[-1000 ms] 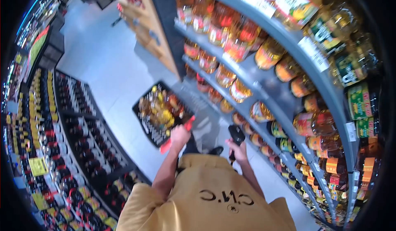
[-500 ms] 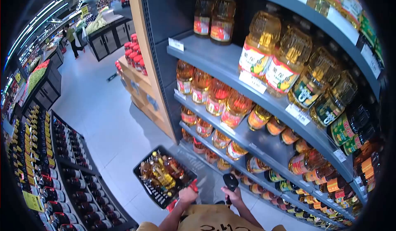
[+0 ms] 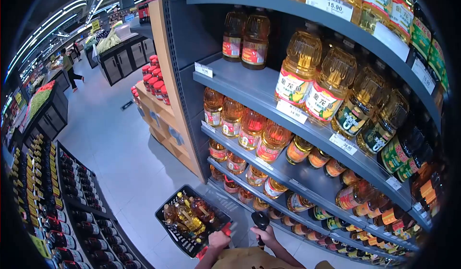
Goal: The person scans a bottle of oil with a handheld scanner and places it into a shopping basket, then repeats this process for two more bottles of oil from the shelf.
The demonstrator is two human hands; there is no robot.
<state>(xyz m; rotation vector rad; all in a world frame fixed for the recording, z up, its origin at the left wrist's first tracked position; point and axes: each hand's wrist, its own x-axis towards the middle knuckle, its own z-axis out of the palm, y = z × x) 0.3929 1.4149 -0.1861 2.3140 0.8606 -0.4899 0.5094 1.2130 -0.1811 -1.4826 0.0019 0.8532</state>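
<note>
Closed round the red handle (image 3: 226,229) of a black shopping basket (image 3: 161,211) is my left hand (image 3: 219,240), low in the head view. Several bottles (image 3: 188,215) of golden and reddish-brown liquid lie in the basket. To the right, my right hand (image 3: 267,236) grips a black handheld device (image 3: 260,219) by its handle. The device has a rounded, wider head pointing up and away from me. It is held in front of the lowest shelves, apart from the bottles there.
Tall grey shelving (image 3: 240,86) with large oil bottles (image 3: 298,70) and price tags fills the right. Racks of dark bottles (image 3: 62,221) line the left. A wooden stand (image 3: 165,125) holds red-lidded jars (image 3: 156,83). A person (image 3: 68,69) walks far down the aisle.
The view has tilted up a little, so the basket and shelves sit lower. The black device has shifted slightly left, towards the basket. The distant person has moved left in view.
</note>
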